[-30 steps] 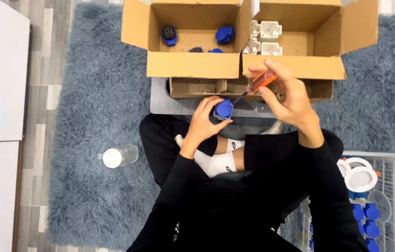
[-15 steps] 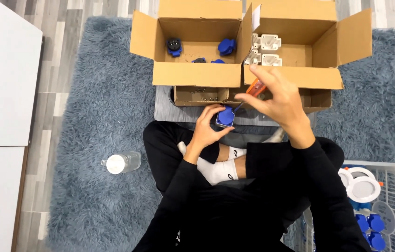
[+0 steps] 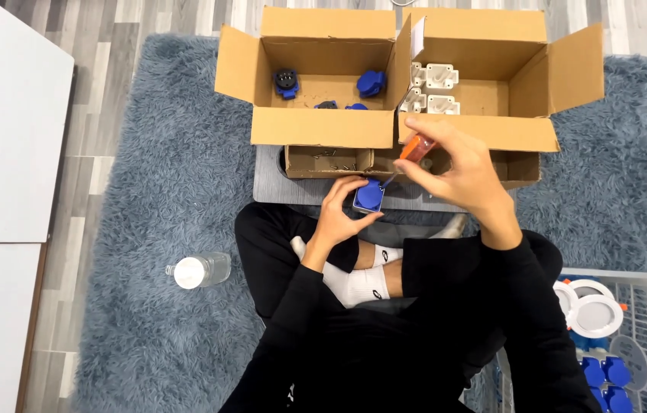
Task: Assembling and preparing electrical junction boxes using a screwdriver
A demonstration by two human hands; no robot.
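Now | left hand grip closed on blue plastic socket; right hand grip clasps orange-handled screwdriver

The blue socket is a small, squarish plastic part with a lighter underside. It sits tilted in the fingers of the left hand, just above the person's crossed legs and in front of the low cardboard tray. The screwdriver has an orange handle and a thin metal shaft; the right hand grips it at a slant, tip down against the socket.
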